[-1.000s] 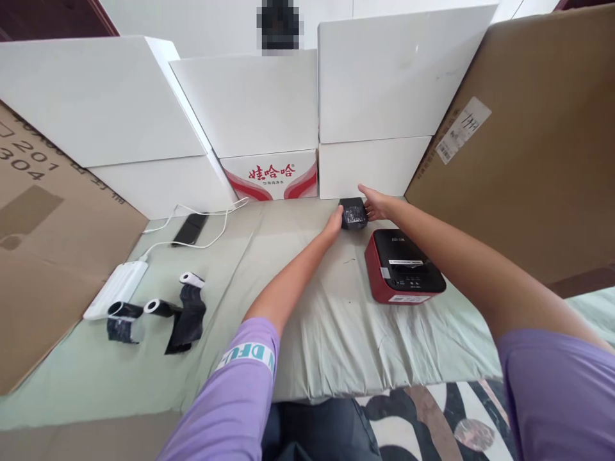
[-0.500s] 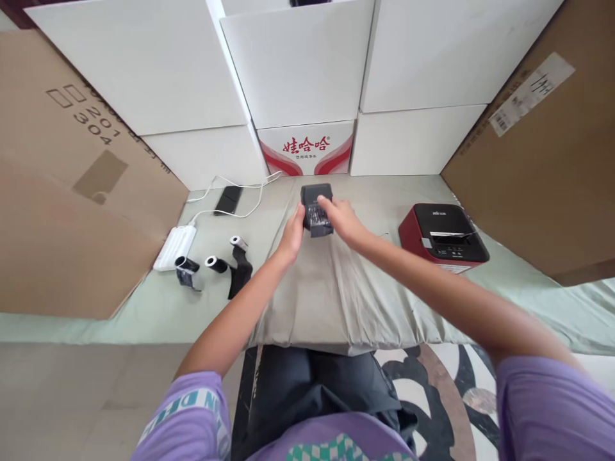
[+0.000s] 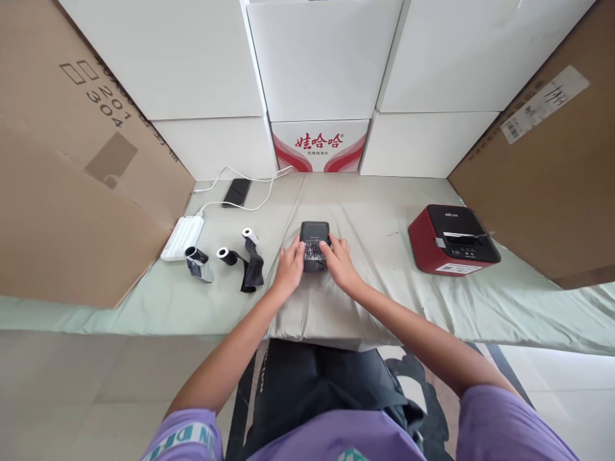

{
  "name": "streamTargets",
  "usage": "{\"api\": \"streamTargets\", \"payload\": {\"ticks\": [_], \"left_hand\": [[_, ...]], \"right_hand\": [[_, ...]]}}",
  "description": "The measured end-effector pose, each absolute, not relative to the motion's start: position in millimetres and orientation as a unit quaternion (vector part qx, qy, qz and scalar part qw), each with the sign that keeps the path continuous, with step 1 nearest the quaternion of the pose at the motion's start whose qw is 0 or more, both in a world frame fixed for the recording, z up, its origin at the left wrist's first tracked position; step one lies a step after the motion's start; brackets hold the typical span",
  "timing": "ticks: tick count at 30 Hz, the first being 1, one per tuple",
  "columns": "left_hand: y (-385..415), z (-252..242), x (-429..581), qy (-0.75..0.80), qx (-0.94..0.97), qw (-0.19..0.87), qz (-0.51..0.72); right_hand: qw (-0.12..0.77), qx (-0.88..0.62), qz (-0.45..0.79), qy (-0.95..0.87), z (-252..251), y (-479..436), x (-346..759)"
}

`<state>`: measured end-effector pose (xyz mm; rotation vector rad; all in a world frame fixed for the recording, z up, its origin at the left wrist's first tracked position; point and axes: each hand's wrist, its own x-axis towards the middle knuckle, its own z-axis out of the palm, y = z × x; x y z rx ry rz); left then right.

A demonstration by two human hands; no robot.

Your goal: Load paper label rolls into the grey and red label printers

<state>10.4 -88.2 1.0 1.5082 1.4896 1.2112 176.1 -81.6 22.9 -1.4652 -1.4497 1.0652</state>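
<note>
A dark boxy handheld device, which looks like a portable printer, is at the middle of the cloth-covered table. Across its front is a strip with white streaks. My left hand grips the left side, thumb along the edge. From the right, my right hand holds the opposite side, its thumb pressed on the streaked part. Left of my hands lie a small paper roll with a dark curled strip, a second roll and a third, partly unwound roll.
A red and black desktop printer stands on the right. At left are a white power bank, a white cable and a black phone. White boxes wall off the back; cardboard borders the left side, more cardboard the right.
Both hands have brought the dark device lower and closer to my body. My right hand has shifted from its top to its right side. The view has moved slightly.
</note>
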Motion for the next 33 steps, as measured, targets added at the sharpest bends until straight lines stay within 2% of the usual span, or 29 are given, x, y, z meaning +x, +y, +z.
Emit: {"api": "streamTargets", "payload": {"ticks": [9,18,23,33], "left_hand": [[-74.6,19.1,12.4,0.596,0.593,0.348,0.414],[-66.7,-4.2,18.8,0.522,0.561,0.341,0.544],[-79.2,-3.0,14.8,0.521,0.568,0.354,0.529],[-81.9,4.4,13.2,0.559,0.606,0.308,0.475]], "right_hand": [[0.474,-0.540,0.448,-0.532,9.5,-39.5,185.3],[0.513,-0.501,0.434,-0.545,-2.0,-35.4,196.0],[0.535,-0.494,0.433,-0.531,-8.0,-33.7,196.0],[0.554,-0.478,0.439,-0.522,-12.9,-32.0,194.4]]}}
